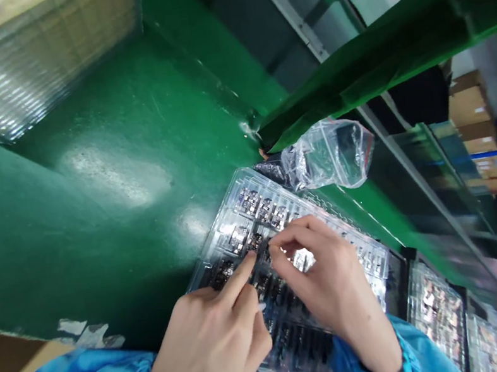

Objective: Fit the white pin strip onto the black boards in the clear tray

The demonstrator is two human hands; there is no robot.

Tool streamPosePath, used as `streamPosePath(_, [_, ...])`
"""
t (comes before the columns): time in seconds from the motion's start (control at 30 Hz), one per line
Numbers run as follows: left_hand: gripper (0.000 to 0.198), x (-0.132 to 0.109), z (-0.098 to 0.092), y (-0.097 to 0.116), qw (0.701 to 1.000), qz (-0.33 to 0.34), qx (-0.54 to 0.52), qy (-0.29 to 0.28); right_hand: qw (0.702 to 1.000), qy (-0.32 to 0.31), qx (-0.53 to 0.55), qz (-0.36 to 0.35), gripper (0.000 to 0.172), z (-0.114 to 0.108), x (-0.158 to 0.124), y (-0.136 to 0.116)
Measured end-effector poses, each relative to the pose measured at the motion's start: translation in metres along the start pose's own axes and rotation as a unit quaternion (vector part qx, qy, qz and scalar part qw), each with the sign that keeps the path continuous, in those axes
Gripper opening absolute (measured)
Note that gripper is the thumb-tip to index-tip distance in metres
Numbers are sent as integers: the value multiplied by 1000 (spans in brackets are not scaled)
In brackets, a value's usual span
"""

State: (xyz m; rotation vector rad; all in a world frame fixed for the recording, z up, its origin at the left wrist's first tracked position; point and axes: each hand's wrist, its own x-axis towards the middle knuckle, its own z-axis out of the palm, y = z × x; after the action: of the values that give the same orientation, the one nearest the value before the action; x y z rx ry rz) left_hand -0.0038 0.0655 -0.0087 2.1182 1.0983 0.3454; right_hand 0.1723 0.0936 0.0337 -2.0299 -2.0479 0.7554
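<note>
Green surface [117,126], small parts [249,201], little room for a slip

Thumb and forefinger of my right hand [325,268] come together in a pinch over the parts; I cannot tell whether a piece is caught between the tips. If one is, a loose pinch or a slight twist could, I judge, drop it into another compartment or make it bounce away, since it would be tiny. My left hand [211,340] reaches in with its forefinger stretched out and the other fingers bent; something pale [262,306] shows beside them, too small to name, and I cannot tell whether they hold it. Pressing too hard with that forefinger could nudge neighbouring pieces or slide the light plastic.

The parts lie in rows in the compartments of a clear tray [229,212], some right by both sets of fingertips, others beyond them toward the far corner. The left forefinger's tip is near the right pinch, so the two could knock together if either jerks.

Farther out, my right blue sleeve [427,353] sits by the near side of the tray, where its cuff might brush pieces. A crumpled clear bag [332,155] lies at the far edge and could snag there. More filled trays [435,300] stand off to the right.
</note>
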Motion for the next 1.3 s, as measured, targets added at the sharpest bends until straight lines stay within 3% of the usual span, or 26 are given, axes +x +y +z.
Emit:
streamPosePath(0.13, [18, -10, -5, -7, 995, -6, -99, -10, 994, -57, 72, -52, 11, -21, -30, -6])
streamPosePath(0.27, [17, -18, -17, -6, 982, -20, -186, -31, 979, -118, 138, -89, 23, -24, -52, -16])
streamPosePath(0.5, [18, -30, -25, 10, 984, 5, -179, -16, 982, -105, 110, -115, 16, -24, -66, -24])
streamPosePath(0.8, [14, -38, -24, 23, 979, 9, -196, -50, 983, -98, 52, -146, 12, -29, -82, -28])
streamPosePath(1.07, [13, -43, -26, 27, 981, 22, -191, -28, 977, -117, 99, -145, 13, -36, -83, -27])
streamPosePath(1.3, [17, -43, -24, 25, 981, 17, -190, -34, 976, -132, 41, -171, 14, -33, -79, -28])
